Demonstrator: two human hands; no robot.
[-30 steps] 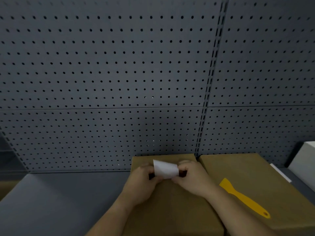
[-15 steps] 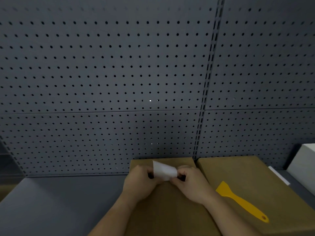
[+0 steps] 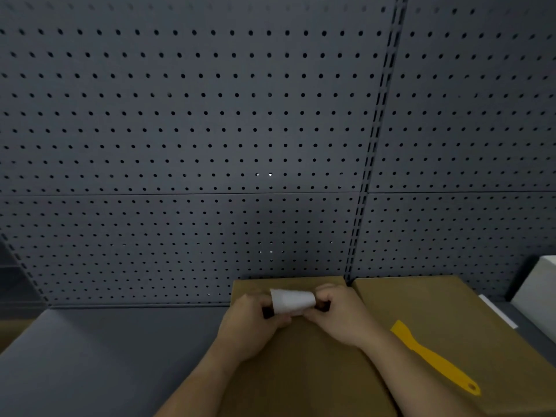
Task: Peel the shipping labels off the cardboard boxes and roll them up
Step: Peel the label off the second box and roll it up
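A white shipping label (image 3: 291,301), curled into a loose cone-like roll, is held between both hands above a brown cardboard box (image 3: 304,365). My left hand (image 3: 251,323) pinches its left end and my right hand (image 3: 340,317) pinches its right end. A second cardboard box (image 3: 445,308) stands right beside the first, on its right. No label shows on the visible top of either box.
A yellow plastic scraper (image 3: 433,356) lies on the right box. A white box (image 3: 538,290) stands at the far right edge, with a white strip (image 3: 498,311) beside it. A grey pegboard wall (image 3: 210,145) rises just behind the boxes. A grey shelf surface (image 3: 105,356) stretches to the left.
The label has curled tighter between my fingers, from a bent flap into a rounder roll. Both hands have stayed over the far end of the left box.
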